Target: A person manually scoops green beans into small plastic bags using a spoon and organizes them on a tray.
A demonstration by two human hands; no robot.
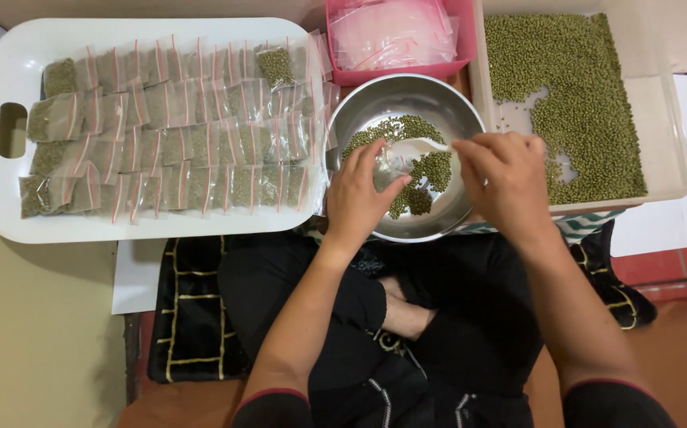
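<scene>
I count one round steel bowl point(359, 107) of green beans, one white tray point(153, 222) with four rows of filled zip bags point(170, 131), one pink basket point(462, 47) of empty bags, one white bin point(664, 127) of beans. My left hand point(357, 198) pinches a small clear plastic bag point(391, 168) open over the bowl. My right hand point(504, 178) is closed on a white plastic spoon point(422, 146) at the bag's mouth; the bag looks limp, nearly transparent.
</scene>
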